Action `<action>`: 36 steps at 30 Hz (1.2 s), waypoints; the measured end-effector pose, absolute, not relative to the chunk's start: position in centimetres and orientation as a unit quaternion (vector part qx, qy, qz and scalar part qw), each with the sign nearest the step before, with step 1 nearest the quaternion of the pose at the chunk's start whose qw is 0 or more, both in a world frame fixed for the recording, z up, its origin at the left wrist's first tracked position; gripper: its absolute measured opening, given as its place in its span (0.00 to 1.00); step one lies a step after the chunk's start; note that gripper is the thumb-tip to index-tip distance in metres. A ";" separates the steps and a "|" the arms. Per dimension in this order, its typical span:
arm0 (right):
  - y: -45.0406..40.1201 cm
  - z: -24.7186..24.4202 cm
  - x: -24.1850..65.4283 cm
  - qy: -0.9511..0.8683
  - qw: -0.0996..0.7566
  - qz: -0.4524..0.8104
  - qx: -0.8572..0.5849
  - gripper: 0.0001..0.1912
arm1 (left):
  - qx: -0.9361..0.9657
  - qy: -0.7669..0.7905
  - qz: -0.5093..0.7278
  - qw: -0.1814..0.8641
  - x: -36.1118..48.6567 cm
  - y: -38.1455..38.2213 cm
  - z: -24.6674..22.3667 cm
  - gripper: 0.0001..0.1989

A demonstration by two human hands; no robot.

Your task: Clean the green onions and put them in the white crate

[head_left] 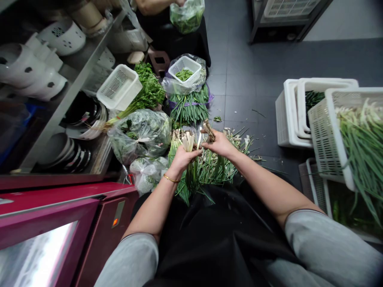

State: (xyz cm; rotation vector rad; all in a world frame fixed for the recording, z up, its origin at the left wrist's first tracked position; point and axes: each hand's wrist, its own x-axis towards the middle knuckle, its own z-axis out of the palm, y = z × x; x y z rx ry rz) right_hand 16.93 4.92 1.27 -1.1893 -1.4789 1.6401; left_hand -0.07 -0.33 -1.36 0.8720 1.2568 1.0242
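My left hand (pixel 182 159) is closed round a bunch of scallions (pixel 189 142), their white ends up and green leaves hanging down over my black apron. One white stalk stands apart between my two hands. My right hand (pixel 221 144), closed, pinches brownish, withered scallion peelings (pixel 208 129) and has its fingertips close to that stalk. Below both hands lies a loose heap of scallions (pixel 227 169) with scraps and dry skins in it. The ends of some fingers are hidden by the stalks.
To the left are a tied vegetable bag (pixel 143 135), leafy greens (pixel 149 81) and a white basket (pixel 119 87). Ahead stands a small basket (pixel 186 69) above bundled greens (pixel 190 107). Another person's hand holds a bag (pixel 188 18). Crates (pixel 332 131) with scallions stand right.
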 end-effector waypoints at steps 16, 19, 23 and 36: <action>7.8 0.8 19.7 -0.425 0.337 0.695 -0.472 0.16 | 0.424 0.526 0.397 0.621 -2.8 0.0 0.3 0.22; 8.8 1.7 20.9 -0.307 0.391 0.756 -0.426 0.17 | 0.488 0.543 0.405 0.551 -3.4 -0.1 0.7 0.21; 7.9 2.4 20.0 -0.232 0.398 0.794 -0.397 0.18 | 0.478 0.544 0.392 0.568 -2.4 -0.6 0.5 0.20; 5.5 2.2 17.7 -0.398 0.448 0.672 -0.436 0.29 | 0.345 0.569 0.453 0.593 -0.9 0.6 -0.6 0.17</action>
